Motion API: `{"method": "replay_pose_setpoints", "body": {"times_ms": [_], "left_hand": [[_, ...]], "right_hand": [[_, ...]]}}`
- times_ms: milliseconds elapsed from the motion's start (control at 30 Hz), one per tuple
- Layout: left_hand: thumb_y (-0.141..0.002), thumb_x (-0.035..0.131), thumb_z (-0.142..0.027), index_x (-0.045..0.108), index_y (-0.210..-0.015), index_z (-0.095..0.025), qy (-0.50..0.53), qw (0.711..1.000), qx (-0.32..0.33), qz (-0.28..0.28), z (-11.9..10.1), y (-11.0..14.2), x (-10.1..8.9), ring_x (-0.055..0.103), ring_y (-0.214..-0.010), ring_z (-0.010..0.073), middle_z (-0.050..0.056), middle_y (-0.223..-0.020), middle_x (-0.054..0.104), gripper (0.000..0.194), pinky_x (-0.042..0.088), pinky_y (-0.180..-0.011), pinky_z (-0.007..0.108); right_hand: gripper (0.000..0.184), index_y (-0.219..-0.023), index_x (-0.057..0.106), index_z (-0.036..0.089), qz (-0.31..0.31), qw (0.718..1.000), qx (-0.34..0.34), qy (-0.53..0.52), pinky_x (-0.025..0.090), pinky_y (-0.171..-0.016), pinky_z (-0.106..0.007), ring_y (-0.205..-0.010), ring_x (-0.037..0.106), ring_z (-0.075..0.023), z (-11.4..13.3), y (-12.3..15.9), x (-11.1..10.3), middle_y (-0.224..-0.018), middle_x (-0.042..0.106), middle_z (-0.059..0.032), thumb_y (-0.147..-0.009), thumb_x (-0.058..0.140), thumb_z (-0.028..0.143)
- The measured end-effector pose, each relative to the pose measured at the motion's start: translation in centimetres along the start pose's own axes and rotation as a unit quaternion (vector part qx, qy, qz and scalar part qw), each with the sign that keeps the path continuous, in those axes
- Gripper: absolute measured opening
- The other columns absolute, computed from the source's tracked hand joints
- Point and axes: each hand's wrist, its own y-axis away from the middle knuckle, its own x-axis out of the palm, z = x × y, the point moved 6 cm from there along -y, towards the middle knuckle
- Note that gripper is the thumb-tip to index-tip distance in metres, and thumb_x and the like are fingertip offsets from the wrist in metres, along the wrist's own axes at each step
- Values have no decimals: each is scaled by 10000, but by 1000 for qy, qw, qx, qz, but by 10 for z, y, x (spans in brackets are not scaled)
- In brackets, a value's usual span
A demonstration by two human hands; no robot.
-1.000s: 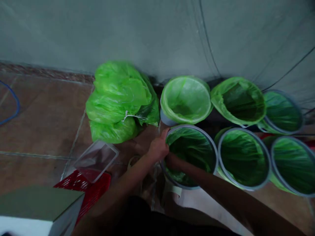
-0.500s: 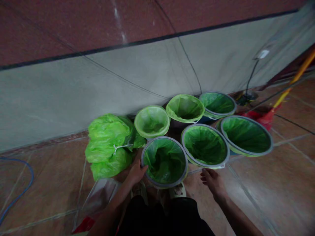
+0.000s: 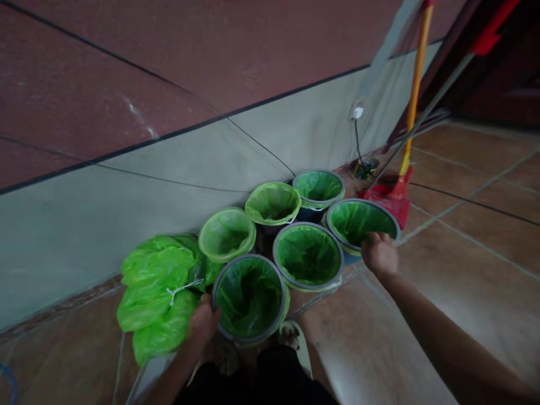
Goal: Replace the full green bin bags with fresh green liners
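Observation:
Several bins lined with green plastic bags stand in two rows on the tiled floor by the wall. My left hand (image 3: pixel 202 323) is closed on the grey rim of the nearest bin (image 3: pixel 250 298) at its left side. My right hand (image 3: pixel 380 254) grips the near rim of the far-right front bin (image 3: pixel 358 222), fingers curled over the edge. Between them stands a third grey-rimmed bin (image 3: pixel 307 256). Behind are two bins with bags folded over their rims (image 3: pixel 226 233) and another grey-rimmed one (image 3: pixel 318 187).
A pile of full, tied green bags (image 3: pixel 158 292) lies left of the bins against the wall. A red broom with a yellow handle (image 3: pixel 405 163) leans at the right. A cable runs down the wall to a small device (image 3: pixel 366 167). My sandalled foot (image 3: pixel 295 337) is below the nearest bin.
The view has tilted up and swung right. My right hand has come out of the nearest bin and moved right onto the rim of the far-right bin. My left hand stays on the nearest bin's rim.

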Motion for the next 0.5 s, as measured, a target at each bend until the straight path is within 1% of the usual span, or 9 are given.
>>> {"method": "replay_pose_setpoints", "body": {"times_ms": [33, 67, 100, 133, 233, 300, 367, 433, 500], "left_hand": [[-887, 450, -259, 472, -1151, -139, -15, 999, 34, -34, -6, 2, -5, 627, -1050, 238, 131, -1111, 642, 291, 462, -857, 317], [-883, 449, -243, 475, -1168, -146, -26, 995, 79, -56, -13, 4, -8, 598, -1096, 240, 132, -1161, 620, 302, 449, -909, 332], [-880, 454, -236, 486, -1180, -160, -32, 989, 134, -61, -20, 7, -8, 570, -1136, 240, 124, -1195, 604, 311, 429, -961, 345], [-874, 469, -234, 501, -1185, -177, -36, 979, 194, -44, -28, 11, -5, 549, -1163, 238, 112, -1212, 598, 318, 408, -1003, 354], [-815, 567, -224, 565, -1133, -219, -54, 932, 350, 74, -43, 23, 15, 556, -1137, 235, 70, -1167, 623, 318, 409, -1013, 364], [-768, 625, -209, 596, -1075, -216, -77, 903, 399, 137, -45, 28, 30, 585, -1065, 237, 58, -1099, 644, 308, 446, -951, 362], [-744, 662, -217, 610, -1039, -204, -98, 884, 425, 171, -46, 30, 41, 602, -998, 236, 54, -1043, 654, 300, 469, -890, 352], [-764, 653, -219, 617, -1015, -204, -119, 869, 445, 178, -47, 30, 49, 604, -976, 228, 46, -1017, 659, 254, 471, -873, 340], [-819, 582, -182, 626, -966, -212, -136, 860, 460, 175, -49, 31, 57, 607, -952, 204, 27, -979, 664, 156, 470, -853, 316]], "right_hand": [[386, -1219, 558, 101, 45, 994, -79, 53, 372, -1010, -430, -1199, 499, -324, 13, -3, 6, -1227, 570, -207, -881, 481, 272], [361, -1201, 577, 108, 89, 980, -143, 104, 384, -994, -402, -1161, 523, -307, 23, -3, 14, -1194, 593, -190, -887, 482, 260], [339, -1182, 591, 116, 126, 964, -181, 147, 397, -971, -382, -1124, 545, -294, 29, -2, 22, -1160, 611, -176, -893, 483, 256], [317, -1161, 602, 126, 150, 953, -194, 175, 404, -953, -365, -1099, 558, -282, 32, -3, 28, -1140, 621, -162, -894, 490, 254], [297, -1131, 600, 105, 191, 930, -198, 243, 415, -913, -341, -1079, 574, -273, 32, -10, 40, -1133, 620, -170, -898, 501, 260], [296, -1114, 596, 89, 202, 926, -194, 251, 426, -880, -329, -1064, 590, -269, 27, -17, 44, -1122, 628, -180, -884, 534, 264], [274, -1080, 611, 89, 217, 922, -192, 255, 439, -828, -317, -1016, 620, -260, 22, -24, 47, -1085, 648, -180, -879, 545, 263], [235, -1031, 635, 100, 234, 917, -196, 257, 443, -786, -300, -968, 643, -245, 19, -29, 49, -1045, 668, -168, -880, 539, 252], [217, -1002, 652, 112, 246, 912, -203, 257, 441, -764, -284, -948, 652, -233, 18, -32, 50, -1009, 683, -153, -879, 532, 243]]}}
